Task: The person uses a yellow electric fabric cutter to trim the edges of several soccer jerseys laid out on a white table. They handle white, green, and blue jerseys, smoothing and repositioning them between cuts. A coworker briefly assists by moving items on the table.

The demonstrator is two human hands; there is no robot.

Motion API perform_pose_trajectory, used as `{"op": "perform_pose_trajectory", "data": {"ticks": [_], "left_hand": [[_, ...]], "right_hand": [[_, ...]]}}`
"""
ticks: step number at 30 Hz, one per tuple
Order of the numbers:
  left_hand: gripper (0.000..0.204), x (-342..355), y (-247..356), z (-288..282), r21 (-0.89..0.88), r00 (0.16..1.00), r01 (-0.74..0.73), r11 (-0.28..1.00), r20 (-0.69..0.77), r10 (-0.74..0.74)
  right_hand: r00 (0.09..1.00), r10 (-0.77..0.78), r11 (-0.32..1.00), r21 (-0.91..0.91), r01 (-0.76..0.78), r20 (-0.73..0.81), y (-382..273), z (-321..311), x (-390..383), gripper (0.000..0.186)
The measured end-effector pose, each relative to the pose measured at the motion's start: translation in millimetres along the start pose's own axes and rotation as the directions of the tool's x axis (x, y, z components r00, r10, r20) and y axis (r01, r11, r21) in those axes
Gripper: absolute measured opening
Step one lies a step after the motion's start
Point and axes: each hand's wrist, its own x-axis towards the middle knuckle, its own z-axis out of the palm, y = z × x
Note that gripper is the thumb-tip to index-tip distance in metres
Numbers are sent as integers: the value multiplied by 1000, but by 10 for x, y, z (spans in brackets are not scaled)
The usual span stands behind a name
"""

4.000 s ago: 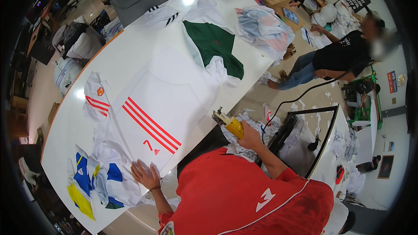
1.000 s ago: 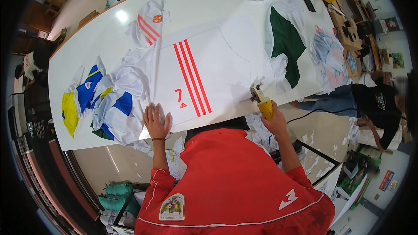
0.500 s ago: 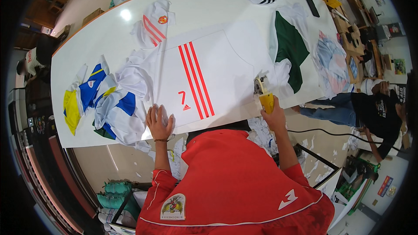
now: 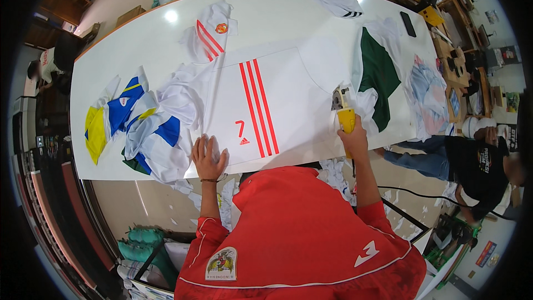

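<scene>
A white fabric panel [image 4: 294, 100] with red stripes and a red numeral lies flat on the white table [image 4: 166, 36]. My left hand [image 4: 209, 157] rests on its near left corner, fingers spread. My right hand [image 4: 356, 138] is wrapped around the yellow body of a hand-held electric fabric cutter [image 4: 346, 118]. The cutter's metal head sits at the panel's right edge, close to the outline corner. Its blade is too small to make out clearly. Left of the panel is a heap of white, blue and yellow cut pieces [image 4: 119, 112].
A dark green piece [image 4: 377, 80] lies right of the cutter. Beyond the panel are a white piece with red stripes [image 4: 210, 36] and a black phone [image 4: 408, 24]. A black cord [image 4: 422, 193] trails right. Another person [image 4: 472, 161] is at the right.
The cutter in my right hand has moved away from me along the panel's right edge. My left hand stays on the near left corner. The whole view has shifted slightly.
</scene>
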Motion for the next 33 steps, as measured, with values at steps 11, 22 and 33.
{"op": "perform_pose_trajectory", "data": {"ticks": [11, 22, 33], "left_hand": [[66, 8, 31, -16, -12, 999, -13, 1000, -50, 13], [66, 18, 53, -45, 5, 1000, 0, 1000, -18, 0], [66, 10, 47, -40, 1, 1000, 6, 1000, -6, -6]], "right_hand": [[974, -211, 977, 21, 210, 80, 74, -316, 551, 81], [881, -396, 866, -215, 452, 259, 495, -686, 1036, 93], [878, -367, 859, -250, 446, 307, 255, -701, 1091, 94]]}}
